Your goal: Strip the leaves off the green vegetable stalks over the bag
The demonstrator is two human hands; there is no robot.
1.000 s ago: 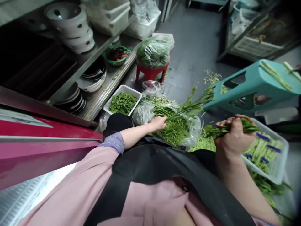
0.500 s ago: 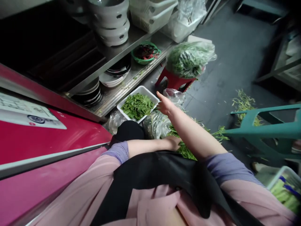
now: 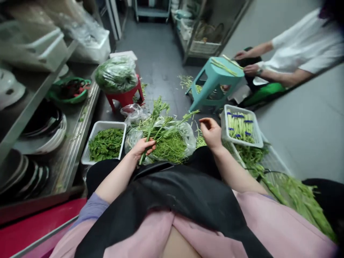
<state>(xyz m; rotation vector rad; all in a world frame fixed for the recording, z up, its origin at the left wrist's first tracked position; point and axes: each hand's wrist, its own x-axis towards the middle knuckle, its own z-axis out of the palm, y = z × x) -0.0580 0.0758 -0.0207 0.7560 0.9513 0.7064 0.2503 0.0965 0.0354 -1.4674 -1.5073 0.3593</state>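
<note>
My left hand (image 3: 145, 147) is closed around a few leafy celery stalks (image 3: 153, 123), held upright and tilted over a clear plastic bag (image 3: 190, 138). That bag lies open in front of my lap, full of thin green stems and trimmings (image 3: 170, 145). To its right, my right hand (image 3: 211, 133) is raised with fingers loosely bent and apart, and I see nothing in it. A white basket (image 3: 124, 139) of picked green leaves (image 3: 106, 144) stands left of the bag.
A red stool (image 3: 122, 98) bears a bag of greens (image 3: 116, 75). Shelves with dishes (image 3: 77, 150) line the left. A co-worker's hands (image 3: 248, 70) handle stalks on a teal stool (image 3: 215, 84). A crate (image 3: 258, 138) of blue-banded stalks and more celery (image 3: 298, 197) stand at right.
My view has swung to the right. My left hand has come up with celery stalks in it. My right hand has moved from beside the leaf basket to the bag's right.
</note>
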